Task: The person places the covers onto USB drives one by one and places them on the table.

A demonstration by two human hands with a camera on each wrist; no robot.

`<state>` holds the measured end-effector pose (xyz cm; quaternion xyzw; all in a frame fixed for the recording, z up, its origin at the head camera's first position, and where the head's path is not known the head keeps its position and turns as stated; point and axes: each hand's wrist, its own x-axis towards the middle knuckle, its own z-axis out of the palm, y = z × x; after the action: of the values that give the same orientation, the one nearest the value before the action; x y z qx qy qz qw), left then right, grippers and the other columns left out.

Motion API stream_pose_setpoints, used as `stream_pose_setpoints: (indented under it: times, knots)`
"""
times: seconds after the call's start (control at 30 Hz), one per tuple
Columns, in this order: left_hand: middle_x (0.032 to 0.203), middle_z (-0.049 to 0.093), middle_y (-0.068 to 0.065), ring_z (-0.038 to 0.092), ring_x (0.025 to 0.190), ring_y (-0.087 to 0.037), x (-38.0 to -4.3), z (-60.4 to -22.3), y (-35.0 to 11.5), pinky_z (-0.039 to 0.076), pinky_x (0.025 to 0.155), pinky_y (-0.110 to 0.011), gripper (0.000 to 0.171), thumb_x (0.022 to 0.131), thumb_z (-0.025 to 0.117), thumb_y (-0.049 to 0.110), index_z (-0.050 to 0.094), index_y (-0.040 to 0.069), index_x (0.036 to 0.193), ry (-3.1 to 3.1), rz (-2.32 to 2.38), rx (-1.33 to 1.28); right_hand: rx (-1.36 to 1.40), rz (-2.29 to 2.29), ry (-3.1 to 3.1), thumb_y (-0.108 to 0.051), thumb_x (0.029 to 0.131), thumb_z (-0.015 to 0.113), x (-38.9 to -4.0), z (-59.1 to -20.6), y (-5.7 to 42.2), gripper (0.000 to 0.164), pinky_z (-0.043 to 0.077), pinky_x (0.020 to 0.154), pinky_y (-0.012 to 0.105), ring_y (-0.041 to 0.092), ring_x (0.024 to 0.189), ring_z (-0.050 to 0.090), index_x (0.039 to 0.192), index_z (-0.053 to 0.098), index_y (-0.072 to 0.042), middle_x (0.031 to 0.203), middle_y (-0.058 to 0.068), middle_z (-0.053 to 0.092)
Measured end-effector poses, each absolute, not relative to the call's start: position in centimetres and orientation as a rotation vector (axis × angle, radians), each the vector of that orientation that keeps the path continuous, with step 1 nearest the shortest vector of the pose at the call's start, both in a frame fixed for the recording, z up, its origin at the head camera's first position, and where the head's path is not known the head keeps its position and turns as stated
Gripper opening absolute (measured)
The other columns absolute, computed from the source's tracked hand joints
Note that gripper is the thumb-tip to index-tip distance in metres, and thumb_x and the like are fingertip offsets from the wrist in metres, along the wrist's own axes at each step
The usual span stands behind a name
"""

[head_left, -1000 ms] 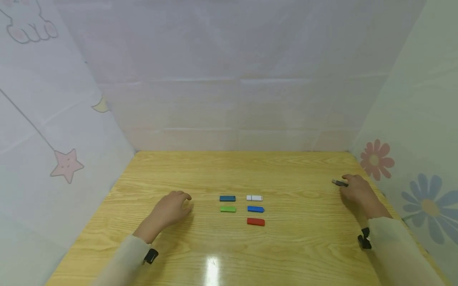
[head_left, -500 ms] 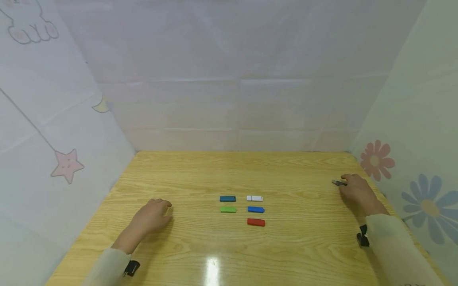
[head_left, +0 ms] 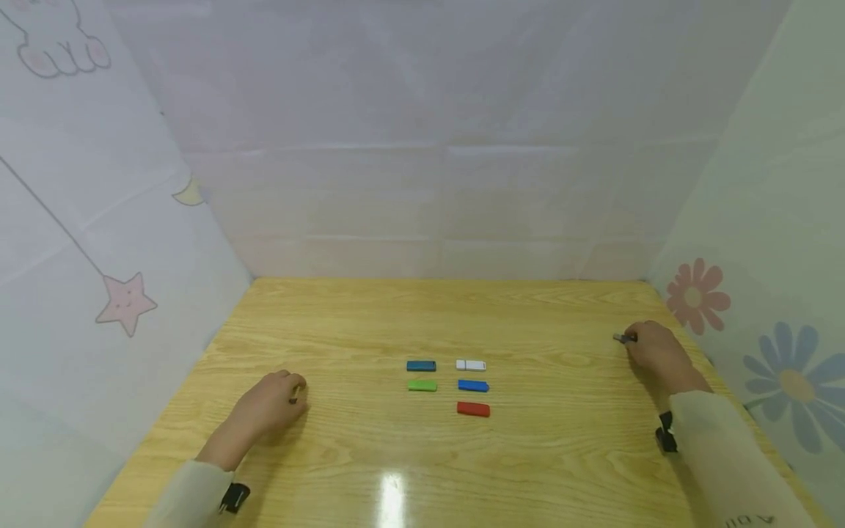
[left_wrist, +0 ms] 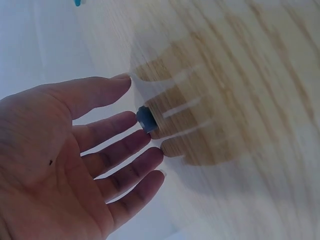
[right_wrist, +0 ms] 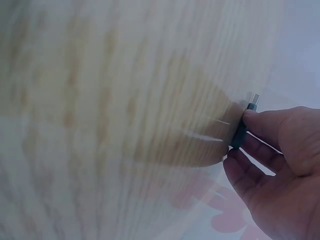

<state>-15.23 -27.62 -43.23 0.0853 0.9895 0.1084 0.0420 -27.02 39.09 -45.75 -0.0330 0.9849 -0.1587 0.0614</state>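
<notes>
At the right of the table, my right hand pinches a dark USB flash drive between thumb and fingers. Its bare metal plug sticks out past the thumb in the right wrist view. My left hand is at the left, its thumb spread from the fingers. A small dark piece like a drive's cap lies at the index and middle fingertips, with the thumb apart from it. Between the hands lie a teal drive, a green one, a white one, a blue one and a red one.
The wood-grain table meets a pale back curtain. Printed sheets close it in on both sides, and the right sheet stands near my right hand. A teal object shows only partly at the top of the left wrist view.
My left hand has moved left and toward me, away from the row of drives, and a small dark piece now shows by its fingers. My right hand has shifted slightly over its drive.
</notes>
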Motion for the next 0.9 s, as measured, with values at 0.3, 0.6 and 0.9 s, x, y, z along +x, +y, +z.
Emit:
stream_pose_setpoints:
  times: [0.3, 0.6, 0.9]
  knots:
    - [0.095, 0.059, -0.006, 0.059, 0.084, -0.021, -15.1, -43.0, -27.8, 0.051, 0.074, -0.039, 0.027, 0.084, 0.07, 0.017, 0.065, 0.004, 0.107, 2.99, 0.371, 0.247, -0.045, -0.45, 2.962, -0.013, 0.093, 0.051, -27.1, -45.3, 39.1, 0.032, 0.045, 0.071, 0.05, 0.046, 0.094, 0.053, 0.113, 0.054, 0.011, 0.109, 0.033, 0.053]
    - [0.088, 0.06, -0.003, 0.059, 0.082, -0.02, -15.1, -42.8, -28.2, 0.051, 0.073, -0.039, 0.014, 0.082, 0.07, 0.012, 0.067, 0.006, 0.094, 2.998, 0.398, 0.246, -0.064, -0.471, 2.988, -0.015, 0.093, 0.051, -26.6, -45.1, 39.1, 0.033, 0.044, 0.075, 0.054, 0.049, 0.095, 0.051, 0.111, 0.054, 0.012, 0.107, 0.033, 0.054]
    - [0.084, 0.057, 0.0, 0.055, 0.078, -0.015, -14.9, -42.8, -28.3, 0.049, 0.071, -0.036, 0.006, 0.082, 0.07, 0.011, 0.065, 0.01, 0.086, 2.978, 0.426, 0.218, -0.103, -0.53, 2.972, -0.02, 0.094, 0.05, -25.4, -44.7, 38.6, 0.04, 0.045, 0.073, 0.053, 0.05, 0.095, 0.052, 0.116, 0.048, 0.013, 0.108, 0.034, 0.054]
